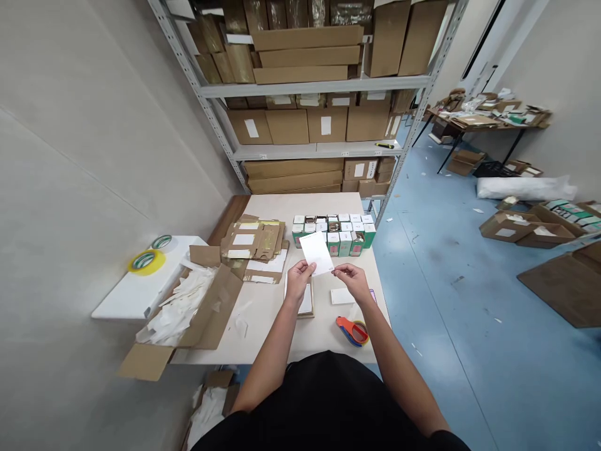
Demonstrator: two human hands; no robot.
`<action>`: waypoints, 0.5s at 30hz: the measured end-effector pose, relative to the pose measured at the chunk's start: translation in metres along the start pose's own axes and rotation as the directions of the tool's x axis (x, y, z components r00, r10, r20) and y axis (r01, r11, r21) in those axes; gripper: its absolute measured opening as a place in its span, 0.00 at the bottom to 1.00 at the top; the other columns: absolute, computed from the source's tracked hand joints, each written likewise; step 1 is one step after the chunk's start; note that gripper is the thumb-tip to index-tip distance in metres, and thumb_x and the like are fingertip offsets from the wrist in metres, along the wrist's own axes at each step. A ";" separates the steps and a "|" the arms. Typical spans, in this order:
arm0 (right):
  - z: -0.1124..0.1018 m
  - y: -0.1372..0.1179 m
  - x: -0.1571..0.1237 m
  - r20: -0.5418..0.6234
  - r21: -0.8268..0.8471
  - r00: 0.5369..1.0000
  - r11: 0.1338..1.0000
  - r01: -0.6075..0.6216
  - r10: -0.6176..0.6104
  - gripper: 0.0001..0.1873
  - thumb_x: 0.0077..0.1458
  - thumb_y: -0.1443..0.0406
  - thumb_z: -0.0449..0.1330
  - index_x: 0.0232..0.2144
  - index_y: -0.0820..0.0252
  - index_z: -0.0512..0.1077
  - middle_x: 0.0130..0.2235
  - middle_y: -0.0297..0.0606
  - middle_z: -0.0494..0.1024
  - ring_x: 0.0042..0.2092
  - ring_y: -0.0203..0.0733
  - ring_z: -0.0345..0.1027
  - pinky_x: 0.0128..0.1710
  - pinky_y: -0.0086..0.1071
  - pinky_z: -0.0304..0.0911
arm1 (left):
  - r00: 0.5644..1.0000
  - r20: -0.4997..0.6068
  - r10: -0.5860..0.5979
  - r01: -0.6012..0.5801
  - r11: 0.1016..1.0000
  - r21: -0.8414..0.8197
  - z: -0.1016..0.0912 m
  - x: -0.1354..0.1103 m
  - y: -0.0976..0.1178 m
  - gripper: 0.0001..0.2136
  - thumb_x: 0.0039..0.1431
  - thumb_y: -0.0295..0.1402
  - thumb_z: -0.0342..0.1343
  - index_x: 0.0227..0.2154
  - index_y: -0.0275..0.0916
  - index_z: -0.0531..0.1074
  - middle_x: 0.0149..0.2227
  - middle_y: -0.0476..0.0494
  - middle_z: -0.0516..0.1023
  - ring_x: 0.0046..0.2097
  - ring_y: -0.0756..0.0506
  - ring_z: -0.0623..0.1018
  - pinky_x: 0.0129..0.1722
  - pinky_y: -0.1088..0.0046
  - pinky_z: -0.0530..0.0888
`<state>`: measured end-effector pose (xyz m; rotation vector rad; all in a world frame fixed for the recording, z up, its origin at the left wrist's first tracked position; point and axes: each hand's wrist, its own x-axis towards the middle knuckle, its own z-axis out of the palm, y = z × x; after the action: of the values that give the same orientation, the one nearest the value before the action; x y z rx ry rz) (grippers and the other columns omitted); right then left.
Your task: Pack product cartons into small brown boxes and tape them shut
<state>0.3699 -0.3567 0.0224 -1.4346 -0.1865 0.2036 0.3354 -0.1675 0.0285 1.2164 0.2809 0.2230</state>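
Observation:
A white sheet of paper [315, 252] is held up over the table, tilted, its blank side showing. My left hand [299, 280] pinches its lower left edge between thumb and fingers. At the lower right corner, my right hand [352, 279] has its fingertips closed on the sheet. Below my left hand lies a small cardboard box [306, 300] with a white sheet on top, partly hidden by the hand. Near my right wrist are a flat white box [341, 296] and a red-orange tape dispenser [352, 330]. Behind the sheet stand several small green-and-white boxes [345, 243] in rows.
Flattened cardboard [256, 241] lies on the table's left side. An open carton [220, 307] of white paper scraps stands at the left edge. Tape rolls [147, 262] rest on a white surface beyond it. Shelving [319, 150] with cartons rises behind the table.

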 end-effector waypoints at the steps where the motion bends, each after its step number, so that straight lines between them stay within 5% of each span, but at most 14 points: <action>1: 0.001 0.000 0.000 0.003 0.001 1.000 1.000 -0.006 0.006 0.14 0.49 0.52 0.71 0.32 0.54 0.81 0.36 0.40 0.84 0.41 0.48 0.77 0.47 0.43 0.71 | 1.000 0.000 0.001 -0.001 1.000 0.001 0.000 0.000 0.001 0.19 0.46 0.44 0.75 0.35 0.36 0.80 0.36 0.42 0.85 0.37 0.45 0.82 0.44 0.67 0.75; 15: 0.009 -0.003 0.004 0.027 0.021 0.999 1.000 -0.017 0.016 0.15 0.50 0.51 0.70 0.29 0.55 0.77 0.32 0.38 0.82 0.37 0.45 0.76 0.39 0.39 0.69 | 1.000 0.008 0.003 -0.003 1.000 0.031 -0.004 0.007 -0.007 0.21 0.48 0.46 0.74 0.39 0.36 0.80 0.38 0.40 0.85 0.38 0.44 0.82 0.44 0.67 0.76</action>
<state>0.3716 -0.3476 0.0260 -1.4133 -0.1939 0.2380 0.3409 -0.1640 0.0205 1.2482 0.2761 0.2168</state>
